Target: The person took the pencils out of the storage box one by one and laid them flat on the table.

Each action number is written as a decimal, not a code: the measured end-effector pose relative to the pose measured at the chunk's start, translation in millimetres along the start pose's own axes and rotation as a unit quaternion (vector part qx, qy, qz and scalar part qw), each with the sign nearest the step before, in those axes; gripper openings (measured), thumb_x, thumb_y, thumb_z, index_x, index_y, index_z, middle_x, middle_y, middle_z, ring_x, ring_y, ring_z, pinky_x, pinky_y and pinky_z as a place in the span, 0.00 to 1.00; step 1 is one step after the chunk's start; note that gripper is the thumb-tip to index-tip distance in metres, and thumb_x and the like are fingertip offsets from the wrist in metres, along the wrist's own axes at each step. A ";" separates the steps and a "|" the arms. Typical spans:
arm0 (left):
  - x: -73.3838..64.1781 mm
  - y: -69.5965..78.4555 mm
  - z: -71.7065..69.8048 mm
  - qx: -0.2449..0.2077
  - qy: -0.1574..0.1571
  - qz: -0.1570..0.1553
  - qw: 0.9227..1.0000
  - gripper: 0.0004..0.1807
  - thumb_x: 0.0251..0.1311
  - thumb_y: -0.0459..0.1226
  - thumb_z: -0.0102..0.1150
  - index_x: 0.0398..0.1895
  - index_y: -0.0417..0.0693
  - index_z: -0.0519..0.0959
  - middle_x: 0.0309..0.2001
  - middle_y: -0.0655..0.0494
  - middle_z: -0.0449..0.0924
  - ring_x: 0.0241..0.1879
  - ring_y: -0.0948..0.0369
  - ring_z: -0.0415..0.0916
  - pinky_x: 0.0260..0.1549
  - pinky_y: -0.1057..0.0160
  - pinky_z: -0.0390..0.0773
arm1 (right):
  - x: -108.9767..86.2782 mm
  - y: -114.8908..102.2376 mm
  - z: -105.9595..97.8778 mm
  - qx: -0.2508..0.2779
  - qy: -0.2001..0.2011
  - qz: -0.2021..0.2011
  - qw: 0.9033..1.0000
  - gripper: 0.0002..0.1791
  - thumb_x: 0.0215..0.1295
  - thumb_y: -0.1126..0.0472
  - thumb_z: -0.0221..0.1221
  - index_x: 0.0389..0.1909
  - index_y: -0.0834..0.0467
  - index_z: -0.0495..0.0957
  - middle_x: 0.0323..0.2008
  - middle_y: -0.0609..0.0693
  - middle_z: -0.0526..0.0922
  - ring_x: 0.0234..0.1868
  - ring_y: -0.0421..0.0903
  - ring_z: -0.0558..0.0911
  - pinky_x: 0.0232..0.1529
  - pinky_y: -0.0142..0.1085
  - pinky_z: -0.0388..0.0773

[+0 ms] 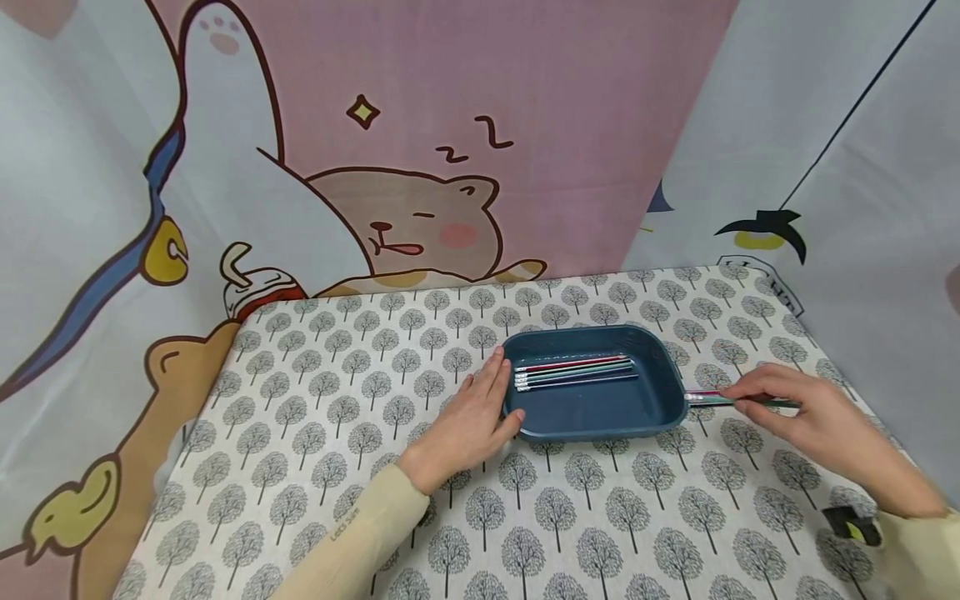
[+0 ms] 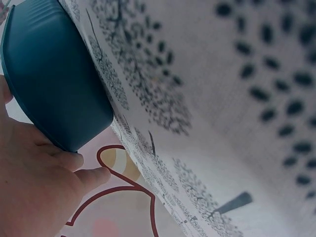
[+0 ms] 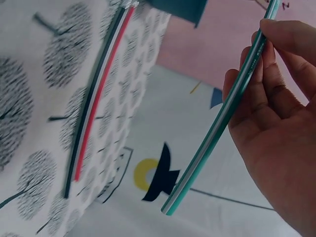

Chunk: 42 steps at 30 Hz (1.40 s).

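A dark blue plastic tray [image 1: 592, 433] sits on the table, and several pencils [image 1: 576, 374] lie side by side in its back left part. My left hand [image 1: 467, 425] rests against the tray's left end, fingers extended along the rim and thumb by the front corner. To the right of the tray, my right hand [image 1: 813, 417] pinches a green striped pencil [image 3: 212, 129] between thumb and fingers. Beneath it in the right wrist view, a red pencil [image 3: 101, 96] and a dark pencil [image 3: 81, 131] lie together on the cloth beside the tray.
A white tablecloth [image 1: 360, 467] with a grey tree print covers the table. Behind it hangs a curtain [image 1: 585, 150] with cartoon animals, and more pale fabric [image 1: 885, 233] hangs along the right side.
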State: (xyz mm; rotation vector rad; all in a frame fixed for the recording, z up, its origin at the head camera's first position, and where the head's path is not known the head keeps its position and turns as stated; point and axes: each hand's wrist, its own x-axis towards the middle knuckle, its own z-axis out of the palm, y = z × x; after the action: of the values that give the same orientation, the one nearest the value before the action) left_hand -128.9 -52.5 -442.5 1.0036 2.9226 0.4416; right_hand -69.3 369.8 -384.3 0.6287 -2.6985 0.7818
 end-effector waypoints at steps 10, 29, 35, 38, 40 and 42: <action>0.5 -0.9 1.0 -0.004 -0.001 -0.001 1.000 0.42 0.72 0.58 0.32 0.76 0.38 0.42 0.77 0.49 0.24 0.75 0.57 0.29 0.69 0.47 0.52 | -14.3 25.1 6.1 -0.010 -0.015 0.064 0.998 0.20 0.51 0.72 0.69 0.40 0.46 0.86 0.39 0.38 0.81 0.36 0.29 0.74 0.30 0.21 0.68; 3.1 -0.1 -0.4 0.002 -0.004 0.004 1.000 0.42 0.72 0.57 0.34 0.76 0.37 0.41 0.77 0.45 0.29 0.75 0.57 0.29 0.69 0.47 0.51 | -27.3 58.1 26.2 -0.037 -0.053 0.064 0.996 0.15 0.56 0.66 0.68 0.39 0.43 0.85 0.44 0.48 0.81 0.61 0.19 0.56 0.58 0.14 0.50; 2.2 -0.7 -0.1 0.000 0.001 0.004 1.000 0.42 0.72 0.57 0.34 0.76 0.37 0.41 0.77 0.44 0.31 0.75 0.56 0.30 0.69 0.47 0.52 | -21.9 59.6 33.7 -0.083 -0.046 0.024 0.995 0.18 0.48 0.67 0.72 0.36 0.41 0.86 0.41 0.45 0.83 0.42 0.32 0.76 0.36 0.22 0.72; 1.9 -0.7 -0.5 0.001 0.004 0.004 1.000 0.42 0.72 0.57 0.33 0.76 0.36 0.42 0.77 0.44 0.31 0.75 0.56 0.30 0.69 0.47 0.52 | -20.3 59.2 35.1 -0.085 -0.048 0.016 0.995 0.18 0.47 0.68 0.72 0.36 0.43 0.86 0.40 0.45 0.84 0.39 0.35 0.79 0.33 0.26 0.74; 1.6 -0.5 -0.7 0.002 0.002 0.004 1.000 0.42 0.72 0.57 0.32 0.76 0.36 0.42 0.77 0.45 0.30 0.75 0.56 0.30 0.69 0.47 0.52 | -20.0 59.0 35.5 -0.084 -0.053 0.018 0.995 0.18 0.48 0.68 0.72 0.36 0.43 0.86 0.41 0.46 0.84 0.39 0.35 0.79 0.32 0.29 0.75; 1.3 -0.2 -1.0 0.000 0.001 0.004 1.000 0.42 0.72 0.58 0.32 0.76 0.37 0.42 0.77 0.46 0.28 0.75 0.56 0.30 0.69 0.47 0.52 | -19.9 59.1 35.8 -0.081 -0.059 0.024 0.995 0.18 0.49 0.68 0.72 0.37 0.43 0.86 0.41 0.47 0.84 0.38 0.35 0.79 0.31 0.32 0.77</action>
State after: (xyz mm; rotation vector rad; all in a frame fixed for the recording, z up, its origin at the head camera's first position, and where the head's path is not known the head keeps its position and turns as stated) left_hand -130.2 -52.0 -441.5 1.0155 2.9220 0.4433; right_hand -84.4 401.5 -447.0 0.5916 -2.8570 0.5450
